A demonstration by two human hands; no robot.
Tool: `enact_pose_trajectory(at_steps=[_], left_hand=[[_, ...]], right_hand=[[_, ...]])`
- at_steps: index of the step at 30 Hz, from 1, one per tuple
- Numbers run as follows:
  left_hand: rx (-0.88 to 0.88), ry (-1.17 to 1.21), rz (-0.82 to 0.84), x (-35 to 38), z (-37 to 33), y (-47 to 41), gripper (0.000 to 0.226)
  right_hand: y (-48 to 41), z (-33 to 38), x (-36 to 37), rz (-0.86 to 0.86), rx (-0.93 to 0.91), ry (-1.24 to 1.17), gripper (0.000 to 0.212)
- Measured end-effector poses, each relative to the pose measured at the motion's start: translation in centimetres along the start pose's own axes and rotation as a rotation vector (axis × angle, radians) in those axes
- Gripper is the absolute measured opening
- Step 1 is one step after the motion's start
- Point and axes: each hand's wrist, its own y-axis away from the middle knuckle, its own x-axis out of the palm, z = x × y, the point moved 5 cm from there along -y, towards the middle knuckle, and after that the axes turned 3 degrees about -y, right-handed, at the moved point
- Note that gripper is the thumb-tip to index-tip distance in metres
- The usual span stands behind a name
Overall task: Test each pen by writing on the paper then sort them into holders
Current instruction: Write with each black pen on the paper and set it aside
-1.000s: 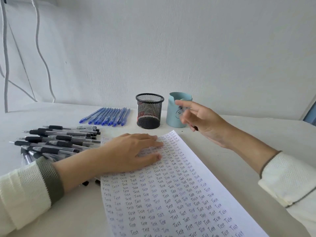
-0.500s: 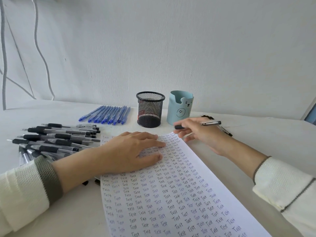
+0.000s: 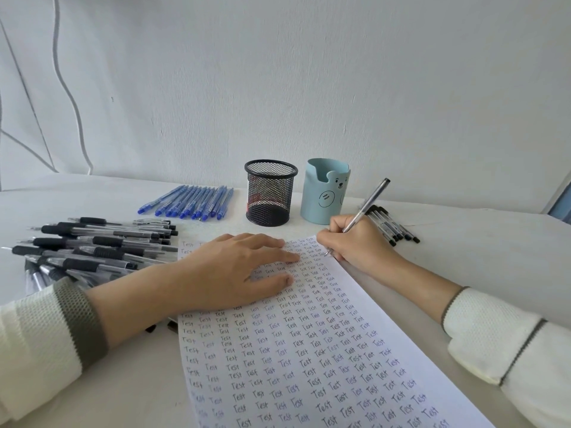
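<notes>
A white paper (image 3: 309,359) covered in rows of the word "Test" lies in front of me. My left hand (image 3: 234,270) rests flat on its upper part, fingers straight. My right hand (image 3: 355,242) grips a clear pen with a black cap end (image 3: 369,200) in a writing hold, tip touching the paper's top right corner. Behind the paper stand a black mesh holder (image 3: 270,193) and a light blue bear holder (image 3: 326,193).
A big pile of black-grip pens (image 3: 92,242) lies at the left. A row of blue pens (image 3: 191,202) lies left of the mesh holder. A few clear pens with black caps (image 3: 392,227) lie behind my right hand. A white wall stands close behind.
My right hand moved from near the blue holder to the pens at the right, picked one up, and now holds it upright with its tip on the paper. My left hand stayed put.
</notes>
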Motion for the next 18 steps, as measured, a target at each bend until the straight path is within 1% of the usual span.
enact_pose_trajectory(at_steps=[8,14,18], left_hand=[[-0.008,-0.006,0.019,-0.03,-0.07,0.00,0.054],[-0.009,-0.013,0.025,-0.03,-0.10,0.06,0.054],[-0.012,-0.011,0.028,0.01,-0.08,0.11,0.054]], right_hand=[[0.02,0.09,0.06,0.004,-0.033,0.009,0.041],[-0.08,-0.23,0.31,0.036,-0.024,0.033,0.039],[0.00,-0.05,0.28,0.017,-0.019,0.021,0.040]])
